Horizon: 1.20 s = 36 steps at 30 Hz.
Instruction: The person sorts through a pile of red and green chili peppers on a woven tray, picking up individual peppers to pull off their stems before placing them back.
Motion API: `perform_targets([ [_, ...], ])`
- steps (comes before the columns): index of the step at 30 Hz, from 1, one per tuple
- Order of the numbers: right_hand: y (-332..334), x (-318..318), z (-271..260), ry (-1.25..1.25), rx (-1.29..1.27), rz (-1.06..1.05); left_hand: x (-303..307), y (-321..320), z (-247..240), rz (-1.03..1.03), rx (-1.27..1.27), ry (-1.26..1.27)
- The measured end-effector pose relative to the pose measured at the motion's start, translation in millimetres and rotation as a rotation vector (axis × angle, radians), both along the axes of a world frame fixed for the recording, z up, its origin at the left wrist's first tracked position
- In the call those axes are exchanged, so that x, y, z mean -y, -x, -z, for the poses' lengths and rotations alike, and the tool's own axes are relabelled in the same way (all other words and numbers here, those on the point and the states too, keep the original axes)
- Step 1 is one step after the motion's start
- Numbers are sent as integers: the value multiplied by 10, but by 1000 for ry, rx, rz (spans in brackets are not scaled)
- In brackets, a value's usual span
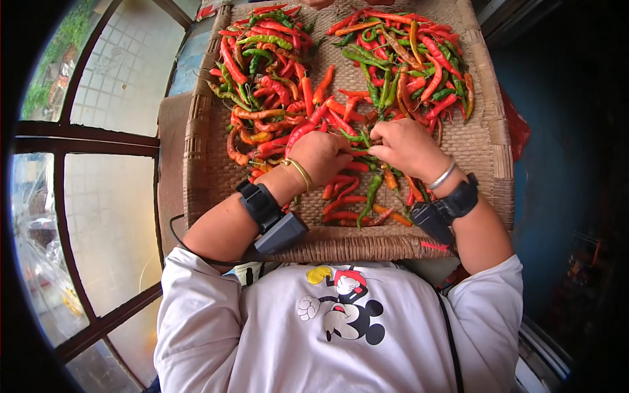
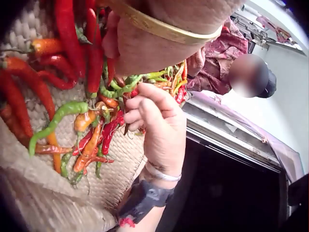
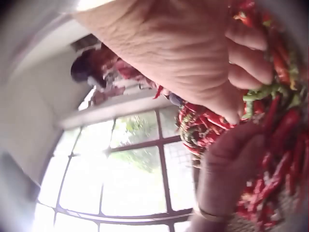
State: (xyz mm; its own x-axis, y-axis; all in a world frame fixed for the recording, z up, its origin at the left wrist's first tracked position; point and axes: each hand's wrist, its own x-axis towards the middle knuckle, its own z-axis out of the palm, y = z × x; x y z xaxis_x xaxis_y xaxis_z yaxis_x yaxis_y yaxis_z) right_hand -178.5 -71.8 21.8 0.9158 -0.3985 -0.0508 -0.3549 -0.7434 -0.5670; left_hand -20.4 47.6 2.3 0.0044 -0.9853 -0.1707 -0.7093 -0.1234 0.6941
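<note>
Head view takes in a shallow brown tray of woven fibre [image 1: 347,249], loaded with slender red, orange and green chilli peppers [image 1: 272,88], which lie in 2 main heaps toward its far end and a smaller scatter near the person. Its raised rim probably serves to stop them rolling off, and the bare weave between the heaps may keep them apart. A bare left hand [image 1: 320,157] with a gold-coloured bangle [image 1: 300,171] and a bare right hand [image 1: 409,149] with a silver-coloured bangle [image 1: 443,175] come close together over the peppers at the middle. Both turn inward, likely so that the fingertips reach the same small spot. The fingers of each are bent, the gaps narrow; thin green peppers [image 1: 356,138] lie between them, but I cannot tell whether either hand pinches a pepper or its stalk. Black straps [image 1: 261,202] with boxy grey devices [image 1: 282,232] sit behind the bangles, presumably to leave the fingers free. The white T-shirt [image 1: 282,321] carries a printed cartoon mouse [image 1: 347,318], upside down from this camera; no brand, label or lettering is readable on shirt or devices.
</note>
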Motion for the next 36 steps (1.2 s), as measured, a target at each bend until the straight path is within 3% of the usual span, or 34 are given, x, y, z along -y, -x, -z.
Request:
perform_targets([
  [6,-66,-137,109,296,38,88,-7,-21,40,38,65,23],
  [10,-93,-13,10,215,-85,107,-6,-13,15,0,-20,31],
  [12,-61,62,-177,-75,-8,158,-9,-7,11,-45,-84,64],
  [14,1,128,-265,-110,77,140,0,1,-13,-36,-135,147],
  [17,62,144,-485,-720,124,225,2,48,-153,-43,-162,178],
  [18,75,133,-507,-721,124,227,-4,61,-201,-42,-162,177],
  [21,81,104,-531,-1116,289,244,-3,88,-249,17,-41,177],
  [23,67,106,-497,-1062,241,210,5,105,-164,84,-189,404],
  [24,59,99,-470,-1010,188,175,-4,124,-152,86,-188,404],
  [26,45,82,-435,-954,171,184,-29,162,-136,-34,-653,150],
  [32,32,94,-421,-894,129,219,-37,93,-277,-136,-791,-109],
  [36,35,112,-370,-937,169,274,-9,56,-245,-240,-900,-104],
])
